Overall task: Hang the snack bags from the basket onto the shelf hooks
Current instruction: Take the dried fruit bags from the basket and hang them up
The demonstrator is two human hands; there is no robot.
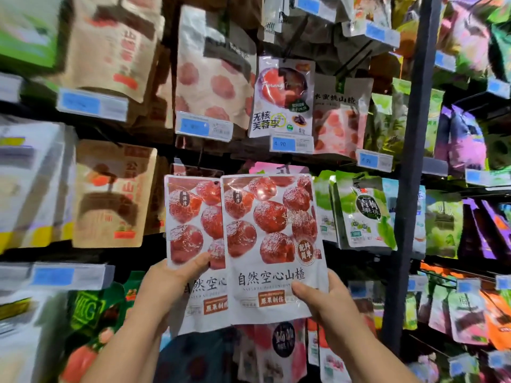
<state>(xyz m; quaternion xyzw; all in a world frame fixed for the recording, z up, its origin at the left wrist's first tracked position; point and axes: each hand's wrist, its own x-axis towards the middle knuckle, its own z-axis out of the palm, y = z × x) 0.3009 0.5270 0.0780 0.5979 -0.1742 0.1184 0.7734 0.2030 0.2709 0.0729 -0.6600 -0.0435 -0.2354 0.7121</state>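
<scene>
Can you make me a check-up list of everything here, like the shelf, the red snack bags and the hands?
Surface: no table seen; the work is at a shelf wall of hanging snack packs.
Job's things: two matching red-fruit bags, left bag and right bag, held up side by side, the right one overlapping the left; basket not in view.
Clutter: nothing seen.
Hands: left hand grips the left bag's left edge, thumb on the front; right hand grips the right bag low down, thumb on the front.
Cables: nothing seen.
Surroundings: green bag to the right, blue price tag above, dark upright post further right.
</scene>
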